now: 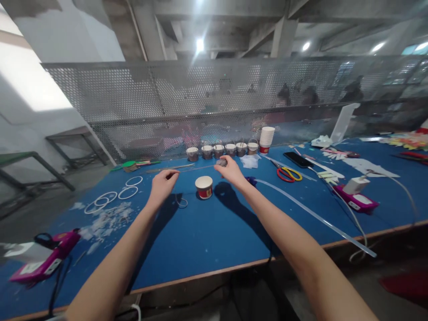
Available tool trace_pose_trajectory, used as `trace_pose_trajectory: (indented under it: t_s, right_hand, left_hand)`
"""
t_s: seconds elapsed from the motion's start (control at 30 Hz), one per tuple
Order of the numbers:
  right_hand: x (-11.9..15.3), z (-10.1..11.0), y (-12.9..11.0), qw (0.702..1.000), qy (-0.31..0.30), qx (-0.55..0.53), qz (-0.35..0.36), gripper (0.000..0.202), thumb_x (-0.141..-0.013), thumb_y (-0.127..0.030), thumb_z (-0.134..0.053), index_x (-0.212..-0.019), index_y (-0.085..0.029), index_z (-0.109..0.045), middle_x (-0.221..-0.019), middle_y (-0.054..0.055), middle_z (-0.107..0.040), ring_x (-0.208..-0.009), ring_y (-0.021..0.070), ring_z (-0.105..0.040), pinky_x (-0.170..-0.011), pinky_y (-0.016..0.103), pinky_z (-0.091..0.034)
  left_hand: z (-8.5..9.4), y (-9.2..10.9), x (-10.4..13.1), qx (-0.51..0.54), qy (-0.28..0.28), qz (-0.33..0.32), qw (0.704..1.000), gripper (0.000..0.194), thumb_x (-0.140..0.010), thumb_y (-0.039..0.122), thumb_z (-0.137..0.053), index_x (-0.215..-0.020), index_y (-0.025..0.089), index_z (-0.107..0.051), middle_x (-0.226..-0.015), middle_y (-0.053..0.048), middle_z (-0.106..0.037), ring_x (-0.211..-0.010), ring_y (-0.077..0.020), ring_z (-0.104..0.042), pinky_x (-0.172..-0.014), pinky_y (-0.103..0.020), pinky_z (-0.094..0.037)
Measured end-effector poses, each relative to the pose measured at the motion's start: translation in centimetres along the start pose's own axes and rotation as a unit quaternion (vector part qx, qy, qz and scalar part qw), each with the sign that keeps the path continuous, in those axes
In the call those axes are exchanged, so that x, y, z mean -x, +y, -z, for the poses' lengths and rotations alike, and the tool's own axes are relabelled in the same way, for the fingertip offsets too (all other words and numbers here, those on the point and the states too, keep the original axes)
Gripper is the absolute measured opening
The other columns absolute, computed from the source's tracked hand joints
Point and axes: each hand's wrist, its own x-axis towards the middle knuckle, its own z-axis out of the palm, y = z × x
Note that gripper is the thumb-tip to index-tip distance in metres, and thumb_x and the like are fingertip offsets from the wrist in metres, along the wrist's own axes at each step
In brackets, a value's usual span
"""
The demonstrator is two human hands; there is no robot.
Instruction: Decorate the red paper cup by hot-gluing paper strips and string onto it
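Note:
A thin greyish string (195, 168) stretches between my two hands above the blue table. My left hand (163, 185) is closed, pinching the string's left end at the fingertips, and a loose loop of it hangs down to the table. In my right hand (230, 168) sits a small grey bundle (221, 163), which looks like wound string; the fingers are closed around it and partly hide it. Below the string, between the hands, a paper cup (204, 189) with a red and dark side stands upright, touched by neither hand.
Several small cups (218, 150) line the back edge beside a stack of paper cups (267, 138). White rings (128, 192) and scraps (107, 223) lie left. Right are scissors (284, 174), a phone (298, 159), a clear strip (314, 216) and a purple power strip (357, 200).

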Motion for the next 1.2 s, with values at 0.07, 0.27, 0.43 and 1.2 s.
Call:
trace_pose_trajectory:
  t_s: [0.07, 0.27, 0.43, 1.2]
  right_hand:
    - [-2.2, -0.8, 0.1, 1.000, -0.008, 0.022, -0.006, 0.033, -0.088, -0.021, -0.059, -0.121, -0.017, -0.056, -0.112, 0.009, -0.063, -0.094, 0.0192, -0.062, -0.079, 0.033, -0.053]
    - [-6.0, -2.4, 1.3, 0.996, -0.009, 0.087, -0.016, 0.032, -0.094, -0.033, -0.058, -0.122, -0.017, -0.057, -0.122, 0.009, -0.059, -0.102, 0.0220, -0.062, -0.085, 0.042, -0.054]
    - [-6.5, -2.9, 0.9, 0.991, 0.067, 0.119, -0.009, 0.035, -0.093, -0.030, -0.059, -0.125, -0.017, -0.055, -0.131, 0.011, -0.054, -0.113, 0.0257, -0.057, -0.092, 0.047, -0.049]
    - [-4.5, -3.6, -2.8, 0.956, -0.111, 0.232, 0.145, 0.032, -0.094, -0.019, -0.053, -0.126, -0.020, -0.057, -0.130, 0.008, -0.059, -0.116, 0.0215, -0.057, -0.099, 0.036, -0.046]
  left_hand:
    - [-0.3, -0.3, -0.6, 0.005, 0.015, 0.007, 1.000, 0.018, -0.070, 0.029, -0.055, -0.071, 0.020, -0.071, -0.071, -0.002, -0.070, -0.070, -0.0198, -0.063, -0.069, -0.028, -0.050]
    - [-2.0, -0.7, -2.1, 0.022, 0.030, 0.010, 0.999, 0.022, -0.070, 0.031, -0.054, -0.076, 0.019, -0.071, -0.071, -0.003, -0.071, -0.069, -0.0203, -0.064, -0.066, -0.029, -0.051]
    - [-3.3, -1.2, -2.2, 0.028, 0.020, 0.001, 0.999, 0.023, -0.069, 0.030, -0.053, -0.076, 0.019, -0.071, -0.067, -0.003, -0.070, -0.064, -0.0211, -0.064, -0.062, -0.030, -0.051]
    - [-1.4, -0.6, -0.7, -0.061, 0.090, -0.186, 0.977, 0.021, -0.077, 0.025, -0.050, -0.076, 0.018, -0.070, -0.074, -0.005, -0.067, -0.067, -0.0171, -0.060, -0.069, -0.028, -0.048]
